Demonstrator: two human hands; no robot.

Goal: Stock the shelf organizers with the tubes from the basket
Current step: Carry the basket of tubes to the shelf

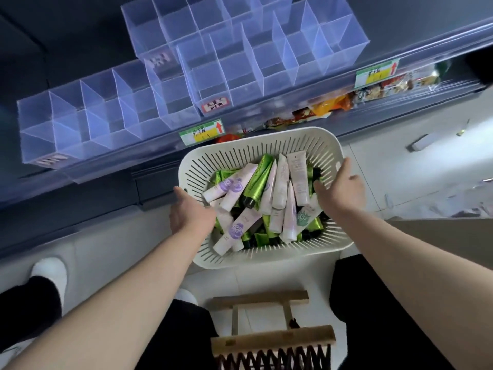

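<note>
The person holds the one white basket [256, 131] in the air just below the shelf, the left hand [190, 213] gripping its left rim and the right hand [342, 186] its right rim with the thumb inside. I think that if it tips, or if one hand lets go to pick, the loosely piled tubes [266, 198] may slide out onto the floor. I count three clear organizers [106, 110], all compartments empty, while the tubes, some green and some pale, are more than twenty and too heaped for exact counting.
</note>
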